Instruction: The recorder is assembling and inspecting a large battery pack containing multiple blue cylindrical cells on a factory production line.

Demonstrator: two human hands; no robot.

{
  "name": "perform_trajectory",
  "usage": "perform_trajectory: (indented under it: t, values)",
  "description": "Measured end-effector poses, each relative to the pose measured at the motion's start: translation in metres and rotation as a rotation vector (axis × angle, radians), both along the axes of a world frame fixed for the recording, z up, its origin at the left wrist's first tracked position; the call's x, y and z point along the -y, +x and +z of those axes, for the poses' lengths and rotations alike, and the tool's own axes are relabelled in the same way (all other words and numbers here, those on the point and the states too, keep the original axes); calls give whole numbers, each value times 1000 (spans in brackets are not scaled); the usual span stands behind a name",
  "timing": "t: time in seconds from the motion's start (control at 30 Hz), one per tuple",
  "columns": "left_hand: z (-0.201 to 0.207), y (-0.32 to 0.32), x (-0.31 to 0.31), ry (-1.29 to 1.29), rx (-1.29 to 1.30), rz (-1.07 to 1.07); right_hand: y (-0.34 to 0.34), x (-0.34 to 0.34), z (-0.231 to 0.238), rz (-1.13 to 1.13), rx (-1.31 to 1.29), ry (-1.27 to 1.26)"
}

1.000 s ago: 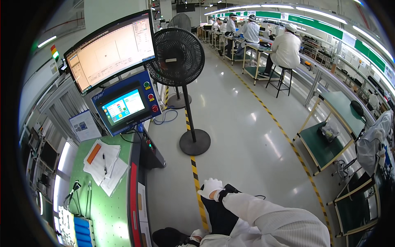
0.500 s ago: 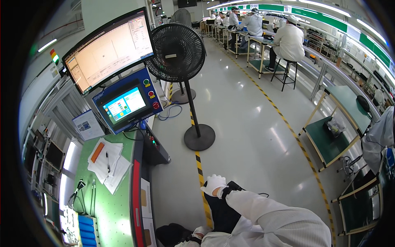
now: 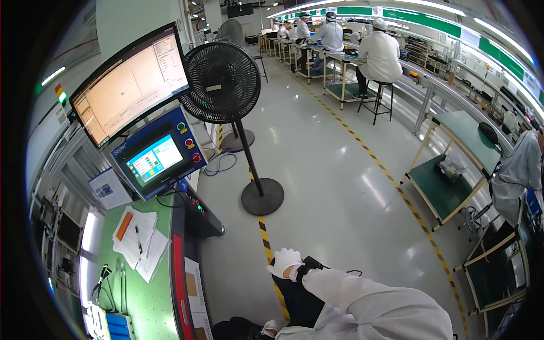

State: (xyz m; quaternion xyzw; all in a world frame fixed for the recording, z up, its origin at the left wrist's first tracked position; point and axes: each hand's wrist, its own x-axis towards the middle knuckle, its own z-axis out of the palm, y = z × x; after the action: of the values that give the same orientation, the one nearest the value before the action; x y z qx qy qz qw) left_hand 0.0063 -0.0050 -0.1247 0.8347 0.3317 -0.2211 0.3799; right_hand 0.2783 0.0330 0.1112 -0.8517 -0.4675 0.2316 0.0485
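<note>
In a white glove, my right hand (image 3: pixel 286 262) rests on my dark-trousered knee (image 3: pixel 300 297), fingers laid over it and nothing held. A dark band circles that wrist below the white sleeve (image 3: pixel 362 292). My left hand (image 3: pixel 275 325), also gloved, shows only in part at the lower edge, low by my lap; its fingers are hidden. To the left is a green-topped workbench (image 3: pixel 150 306) with white papers (image 3: pixel 156 258), a pen (image 3: pixel 138 241) and an orange strip (image 3: pixel 124 225). Neither hand touches the bench.
A monitor (image 3: pixel 130 85) and a blue control panel (image 3: pixel 158 153) stand above the bench. Blue cylinders (image 3: pixel 118 326) and cables (image 3: pixel 105 277) lie on its near part. Ahead stands a black pedestal fan (image 3: pixel 221 82). Green-shelved carts (image 3: pixel 442 187) and seated workers (image 3: pixel 379 54) line the right.
The view has turned slightly right and up, so the surroundings sit further left and lower. My right hand stays on my knee; less of my left hand shows.
</note>
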Motion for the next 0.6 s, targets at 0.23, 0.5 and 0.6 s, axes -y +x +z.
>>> perform_trajectory:
  t: [0.23,0.5,0.6]
  values:
    - [-2,11,-9,4,-24,-4,-1,-1,0,-5,2,4]
    - [-8,6,-6,9,-25,-7,-1,0,1,-2,4,-1]
    - [-10,1,-3,18,-22,-12,-2,-1,0,-3,-8,0]
